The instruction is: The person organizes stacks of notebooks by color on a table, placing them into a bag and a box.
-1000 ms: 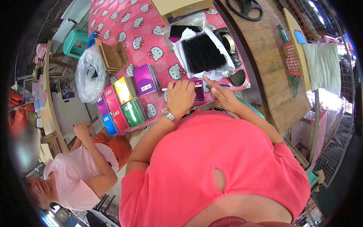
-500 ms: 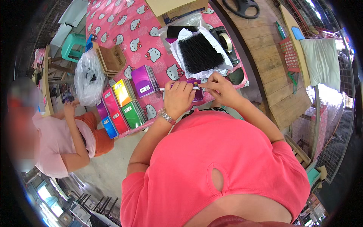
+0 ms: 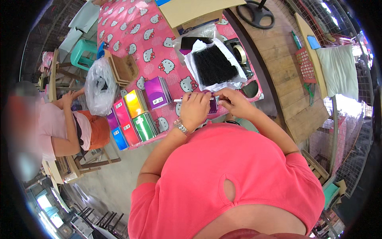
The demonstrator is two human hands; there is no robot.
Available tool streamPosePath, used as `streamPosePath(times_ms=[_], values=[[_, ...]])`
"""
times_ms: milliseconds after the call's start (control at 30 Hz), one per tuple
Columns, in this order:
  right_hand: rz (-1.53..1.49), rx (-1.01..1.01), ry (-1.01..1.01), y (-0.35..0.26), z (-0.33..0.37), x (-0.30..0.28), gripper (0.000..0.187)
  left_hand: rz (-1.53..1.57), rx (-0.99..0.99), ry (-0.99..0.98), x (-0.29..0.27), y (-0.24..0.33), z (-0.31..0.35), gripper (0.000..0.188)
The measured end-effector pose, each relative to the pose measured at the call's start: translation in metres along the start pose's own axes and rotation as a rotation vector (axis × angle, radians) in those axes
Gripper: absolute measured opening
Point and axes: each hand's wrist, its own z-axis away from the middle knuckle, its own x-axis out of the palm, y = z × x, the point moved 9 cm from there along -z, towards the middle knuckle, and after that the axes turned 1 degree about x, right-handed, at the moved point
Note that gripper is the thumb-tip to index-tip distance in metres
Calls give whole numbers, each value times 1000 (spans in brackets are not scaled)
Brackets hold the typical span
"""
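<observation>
A: Where is the small purple notepad (image 3: 213, 106)?

B: At the near edge of the bench (image 3: 158, 44), between the two hands and partly covered by them.

A: How do the hands stand?

B: Close together. The left hand (image 3: 195, 108) curls its fingers over a thin white stick (image 3: 177, 100) — one end pokes out on the left. The right hand (image 3: 234, 102) has thumb and fingers bunched just beside the left fingertips; whether it grips anything, I cannot tell.

A: What lies around them?

B: Left of the left hand, a purple spiral notebook (image 3: 155, 92). Farther left, a close group: a yellow notebook (image 3: 134, 102), a green notebook (image 3: 144, 125) and pink, red, blue and purple ones. On the far side of the hands, black mesh-like material (image 3: 213, 65) rests on crumpled white paper (image 3: 223, 85).

A: And farther out?

B: A cardboard box (image 3: 197, 16) at the far side, and a clear plastic bag (image 3: 99, 87) beside a brown wooden holder (image 3: 126, 67) on the left. Another person (image 3: 59, 131), in a pale pink top, is off to the left — near a green stool (image 3: 83, 53).
</observation>
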Motion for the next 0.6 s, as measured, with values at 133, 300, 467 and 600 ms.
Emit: streamPosePath(times_ms=[133, 300, 467, 600], values=[[19, 173, -88, -2, -1, 3, 29, -15, 27, -46, 5, 5, 3, 20], [194, 12, -43, -12, -1, 0, 31, 2, 50, -100, 4, 8, 1, 22], [175, 66, -41, -22, -1, 3, 27, 77, 39, -86, 5, 4, 6, 23], [-208, 384, 9, 32, 11, -6, 22, 38, 83, -139, 5, 7, 8, 22]])
